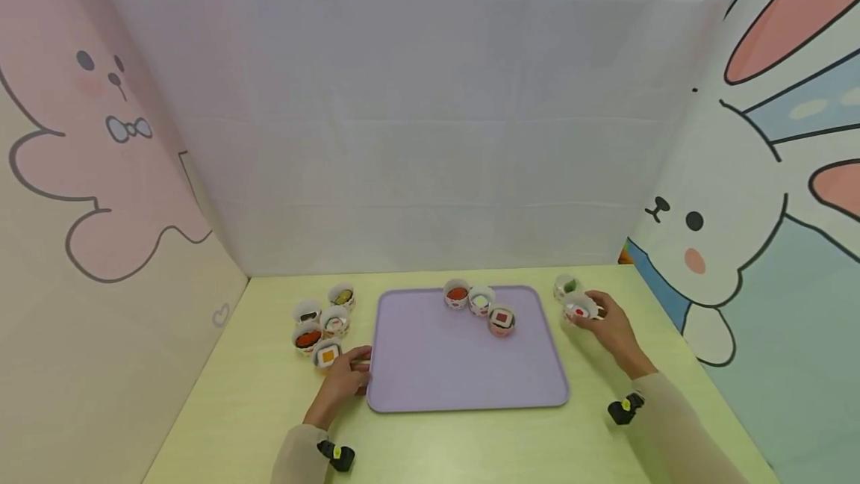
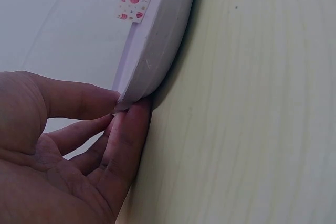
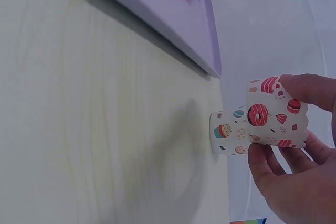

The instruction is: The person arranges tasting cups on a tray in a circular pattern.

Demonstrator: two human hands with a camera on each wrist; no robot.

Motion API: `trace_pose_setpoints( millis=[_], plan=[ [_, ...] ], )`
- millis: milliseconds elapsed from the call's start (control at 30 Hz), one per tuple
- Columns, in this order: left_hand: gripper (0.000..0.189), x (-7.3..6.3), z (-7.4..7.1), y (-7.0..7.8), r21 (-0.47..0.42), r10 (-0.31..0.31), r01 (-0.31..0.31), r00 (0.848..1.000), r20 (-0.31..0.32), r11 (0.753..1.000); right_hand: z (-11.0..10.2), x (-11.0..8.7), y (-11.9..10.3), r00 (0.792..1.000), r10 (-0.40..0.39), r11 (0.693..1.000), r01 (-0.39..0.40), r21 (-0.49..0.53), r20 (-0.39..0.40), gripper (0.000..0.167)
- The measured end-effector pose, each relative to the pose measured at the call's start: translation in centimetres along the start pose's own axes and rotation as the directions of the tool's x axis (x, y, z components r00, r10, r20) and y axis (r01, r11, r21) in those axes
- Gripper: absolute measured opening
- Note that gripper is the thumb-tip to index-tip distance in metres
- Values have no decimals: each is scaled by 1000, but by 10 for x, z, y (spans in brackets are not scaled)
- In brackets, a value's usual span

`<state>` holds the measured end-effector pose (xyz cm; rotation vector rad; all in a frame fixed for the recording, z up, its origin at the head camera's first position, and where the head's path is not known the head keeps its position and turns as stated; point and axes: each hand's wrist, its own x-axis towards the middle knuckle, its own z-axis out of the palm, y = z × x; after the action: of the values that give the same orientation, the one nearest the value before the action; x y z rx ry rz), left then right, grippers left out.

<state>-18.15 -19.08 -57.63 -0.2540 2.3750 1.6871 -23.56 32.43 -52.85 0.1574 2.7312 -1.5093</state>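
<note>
My right hand (image 1: 614, 329) grips a white paper baking cup (image 3: 277, 115) printed with red doughnuts and cake slices, thumb on one side and fingers on the other. Something red and white shows inside it from above. In the right wrist view this cup is raised off the table and overlaps a second white paper cup (image 3: 227, 134), which holds something green in the head view. At the left edge of the lilac tray (image 1: 450, 372), my left hand (image 1: 341, 383) pinches the rim, thumb above and fingers (image 2: 126, 140) below it.
On the tray's back part stand a cup with red filling (image 1: 457, 294), a cup with a pale green piece (image 1: 481, 301) and a pink cup (image 1: 502, 321). Several filled cups (image 1: 334, 322) cluster left of the tray. Printed cloth walls (image 1: 416, 133) enclose the table.
</note>
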Motion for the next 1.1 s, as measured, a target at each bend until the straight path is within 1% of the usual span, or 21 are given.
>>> trace_pose_setpoints(
  millis=[200,333,567,800,1100],
  plan=[
    [55,-2,0,0,-2,-4,4,1000,-1,1000,-11,-7,-10,998,-60,998,60,-7,7,72],
    [56,-3,0,2,-1,-6,6,1000,-1,1000,-18,-11,-18,997,-78,997,78,-10,10,70],
    [55,1,-1,0,3,-9,9,1000,-3,1000,-19,-19,-32,994,-108,994,107,25,23,70],
    [55,2,-1,-1,3,-6,6,1000,-1,1000,-9,-34,-47,988,-154,987,151,59,35,67],
    [55,2,0,-1,-12,-4,4,1000,4,1000,16,-41,-51,984,-160,987,157,43,75,67]
  ],
)
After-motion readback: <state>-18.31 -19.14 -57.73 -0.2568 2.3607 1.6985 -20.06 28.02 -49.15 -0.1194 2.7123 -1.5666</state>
